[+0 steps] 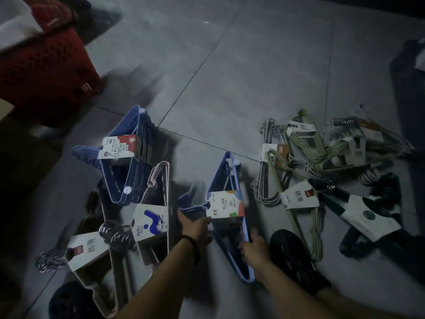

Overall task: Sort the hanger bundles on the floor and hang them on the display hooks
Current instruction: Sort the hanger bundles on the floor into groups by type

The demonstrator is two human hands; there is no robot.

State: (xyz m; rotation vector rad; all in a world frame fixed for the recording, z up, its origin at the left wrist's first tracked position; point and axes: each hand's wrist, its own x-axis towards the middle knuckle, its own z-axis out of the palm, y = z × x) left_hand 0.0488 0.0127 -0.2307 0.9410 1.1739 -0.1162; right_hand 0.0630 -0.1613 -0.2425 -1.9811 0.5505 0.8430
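Observation:
A light blue hanger bundle [230, 185] with a white card label stands on edge on the grey tile floor. My left hand [195, 226] grips its hook end beside the label. My right hand [255, 248] holds its lower frame edge. A darker blue bundle [128, 157] lies to the left. A pink bundle [158, 203] and beige bundles with metal hooks [92, 249] lie at the lower left. Green and grey wire bundles [305, 153] and a dark bundle [368, 215] are piled at the right. No display hooks are in view.
A red plastic basket [46, 67] stands at the upper left. My dark shoes [296, 256] rest on the floor beside the bundles. Grey tiles [253, 65] stretch beyond the bundles. A dark shape [411, 72] sits at the right edge.

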